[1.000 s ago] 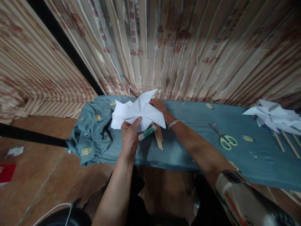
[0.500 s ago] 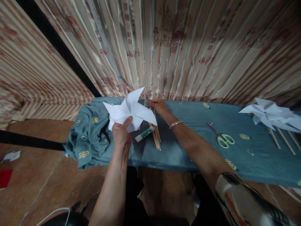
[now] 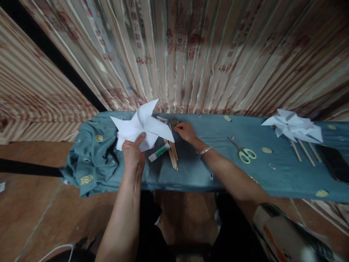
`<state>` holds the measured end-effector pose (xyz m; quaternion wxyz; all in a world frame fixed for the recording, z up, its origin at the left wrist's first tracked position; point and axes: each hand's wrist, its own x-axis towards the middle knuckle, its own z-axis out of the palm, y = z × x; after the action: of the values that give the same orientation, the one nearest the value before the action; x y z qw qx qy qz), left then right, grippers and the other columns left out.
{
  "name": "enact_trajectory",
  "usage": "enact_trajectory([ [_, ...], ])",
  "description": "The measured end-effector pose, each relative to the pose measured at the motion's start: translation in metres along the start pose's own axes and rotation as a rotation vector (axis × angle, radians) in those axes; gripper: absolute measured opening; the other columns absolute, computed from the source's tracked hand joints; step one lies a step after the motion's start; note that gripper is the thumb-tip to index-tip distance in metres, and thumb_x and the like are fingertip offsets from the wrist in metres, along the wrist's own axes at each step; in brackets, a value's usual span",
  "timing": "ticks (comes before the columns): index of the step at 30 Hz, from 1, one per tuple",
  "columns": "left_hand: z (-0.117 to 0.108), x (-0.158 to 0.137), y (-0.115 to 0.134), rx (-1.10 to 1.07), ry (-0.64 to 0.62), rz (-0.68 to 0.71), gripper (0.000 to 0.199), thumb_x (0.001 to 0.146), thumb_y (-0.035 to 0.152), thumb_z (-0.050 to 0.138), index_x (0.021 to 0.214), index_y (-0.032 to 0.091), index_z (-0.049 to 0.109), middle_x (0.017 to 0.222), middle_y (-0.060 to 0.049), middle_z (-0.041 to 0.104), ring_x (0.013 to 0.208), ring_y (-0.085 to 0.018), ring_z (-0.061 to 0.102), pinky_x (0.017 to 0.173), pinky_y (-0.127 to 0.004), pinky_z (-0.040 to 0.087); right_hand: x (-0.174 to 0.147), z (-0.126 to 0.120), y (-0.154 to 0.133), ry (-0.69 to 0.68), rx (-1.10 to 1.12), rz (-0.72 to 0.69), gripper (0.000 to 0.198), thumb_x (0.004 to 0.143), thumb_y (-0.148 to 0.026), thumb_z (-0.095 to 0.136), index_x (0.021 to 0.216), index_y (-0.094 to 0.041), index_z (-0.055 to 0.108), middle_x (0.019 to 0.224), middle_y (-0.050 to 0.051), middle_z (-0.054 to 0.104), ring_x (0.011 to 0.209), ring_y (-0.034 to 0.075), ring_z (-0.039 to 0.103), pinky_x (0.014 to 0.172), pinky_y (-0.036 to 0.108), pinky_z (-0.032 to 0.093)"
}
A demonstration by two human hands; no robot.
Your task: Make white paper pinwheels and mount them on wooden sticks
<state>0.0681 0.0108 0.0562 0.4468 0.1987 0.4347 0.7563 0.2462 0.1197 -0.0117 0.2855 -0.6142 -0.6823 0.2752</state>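
My left hand point(image 3: 133, 153) grips a white paper pinwheel point(image 3: 144, 125), its thumb pressed on the front near the centre. White paper shows behind the pinwheel's lower blades. To the right, my right hand point(image 3: 187, 131) hovers over the cloth with thumb and fingers pinched together. Whatever it holds is too small to make out. Between the hands lie several thin wooden sticks point(image 3: 173, 154), partly covered by a pinwheel blade. A green and white glue stick point(image 3: 159, 152) rests against them, just right of my left hand.
Scissors point(image 3: 244, 154) with light green handles lie right of my right arm. Farther right are finished pinwheels point(image 3: 296, 127) on sticks and a black phone point(image 3: 334, 162). A blue-green cloth point(image 3: 196, 174) covers the narrow table, bunched at its left end. A striped curtain point(image 3: 180, 72) hangs directly behind.
The view has turned slightly right, bringing the phone into sight. My right hand has drawn away from the small items behind the sticks, still pinched. My left hand keeps its hold on the pinwheel.
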Motion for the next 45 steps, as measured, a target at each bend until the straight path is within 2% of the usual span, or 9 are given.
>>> enact_trajectory([
  [8,-0.001,0.004,0.003,0.023,0.02,0.006,0.035,0.046,0.016,0.084,0.079,0.015,0.073,0.086,-0.007,0.077,0.09,-0.023,0.073,0.087,-0.033,0.058,0.025,0.008,-0.019,-0.016,-0.203,-0.036,0.023,0.091,-0.021,0.054,0.097,-0.017,0.076,0.108,0.01,0.076,0.101,0.022,0.068,0.089,0.031,0.048],
  [17,-0.003,0.004,0.004,0.028,-0.006,0.021,0.044,0.048,0.016,0.082,0.092,0.017,0.074,0.095,-0.008,0.077,0.1,-0.025,0.071,0.089,-0.033,0.058,0.026,0.006,-0.017,-0.095,-0.189,-0.097,0.016,0.085,-0.014,0.062,0.092,-0.015,0.076,0.105,0.01,0.076,0.101,0.022,0.068,0.091,0.031,0.047],
  [24,-0.001,0.003,0.002,0.03,-0.026,0.018,0.044,0.047,0.018,0.084,0.09,0.017,0.074,0.087,-0.006,0.077,0.09,-0.022,0.072,0.085,-0.031,0.057,0.022,-0.005,-0.006,-0.018,0.001,-0.032,0.015,0.078,-0.01,0.065,0.084,-0.016,0.076,0.095,0.007,0.078,0.093,0.02,0.07,0.089,0.032,0.051],
  [28,0.004,-0.005,-0.009,0.072,-0.042,-0.019,0.038,0.047,0.021,0.084,0.083,0.016,0.072,0.082,-0.005,0.075,0.083,-0.02,0.071,0.083,-0.031,0.055,-0.007,-0.027,0.005,0.038,0.185,0.012,0.012,0.075,-0.015,0.067,0.084,-0.017,0.075,0.091,0.005,0.078,0.084,0.018,0.072,0.082,0.033,0.055],
  [32,0.01,-0.018,-0.027,0.18,-0.131,-0.046,0.029,0.052,0.025,0.082,0.076,0.015,0.07,0.079,-0.003,0.075,0.077,-0.018,0.068,0.079,-0.03,0.053,-0.063,-0.066,0.021,0.089,0.388,0.032,0.01,0.075,-0.026,0.068,0.083,-0.022,0.074,0.102,0.005,0.077,0.088,0.017,0.072,0.082,0.034,0.057],
  [34,0.014,-0.024,-0.036,0.223,-0.167,-0.048,0.026,0.052,0.025,0.082,0.073,0.014,0.07,0.077,-0.003,0.075,0.074,-0.017,0.067,0.077,-0.03,0.052,-0.096,-0.086,0.026,0.128,0.691,0.07,0.012,0.069,-0.03,0.076,0.08,-0.027,0.075,0.104,0.004,0.076,0.086,0.018,0.072,0.082,0.036,0.058],
  [36,0.018,-0.029,-0.045,0.248,-0.194,-0.054,0.025,0.052,0.023,0.081,0.073,0.014,0.071,0.075,-0.002,0.074,0.071,-0.016,0.066,0.075,-0.029,0.051,-0.126,-0.099,0.026,0.193,0.819,0.097,0.013,0.067,-0.031,0.079,0.079,-0.03,0.075,0.104,0.003,0.076,0.085,0.017,0.072,0.084,0.037,0.058],
  [41,0.033,-0.046,-0.067,0.318,-0.244,-0.114,0.025,0.05,0.021,0.081,0.072,0.015,0.07,0.069,-0.001,0.072,0.063,-0.015,0.063,0.066,-0.027,0.048,-0.171,-0.098,0.011,0.309,0.841,0.084,0.011,0.067,-0.03,0.079,0.076,-0.032,0.073,0.107,0.004,0.074,0.094,0.021,0.071,0.088,0.04,0.057],
  [45,0.045,-0.064,-0.084,0.373,-0.336,-0.142,0.025,0.052,0.023,0.08,0.074,0.016,0.071,0.07,-0.001,0.072,0.063,-0.015,0.063,0.065,-0.027,0.048,-0.179,-0.091,0.008,0.339,0.64,0.011,0.005,0.074,-0.034,0.074,0.076,-0.032,0.071,0.119,0.006,0.069,0.118,0.026,0.062,0.106,0.048,0.048],
])
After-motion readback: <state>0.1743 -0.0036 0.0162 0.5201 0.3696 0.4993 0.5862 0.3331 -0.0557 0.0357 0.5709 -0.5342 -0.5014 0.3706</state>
